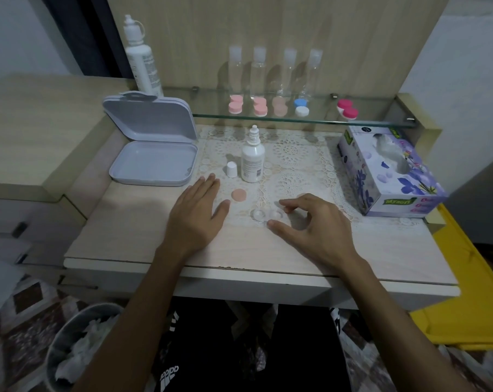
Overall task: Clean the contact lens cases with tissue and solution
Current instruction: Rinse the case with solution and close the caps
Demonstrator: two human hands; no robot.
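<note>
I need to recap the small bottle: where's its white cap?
In the head view, the white cap stands on the lace mat just left of the small bottle, beyond the left hand.

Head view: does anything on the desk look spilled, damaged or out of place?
No spill or damage shows. The small solution bottle stands uncapped, its white cap beside it, and a peach lid lies loose near the clear lens case. That fits cleaning in progress.

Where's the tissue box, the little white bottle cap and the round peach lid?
tissue box (381, 176), head view, on its top face.
white bottle cap (232, 169), head view, on its side.
peach lid (238, 194), head view, on its flat top.
</note>
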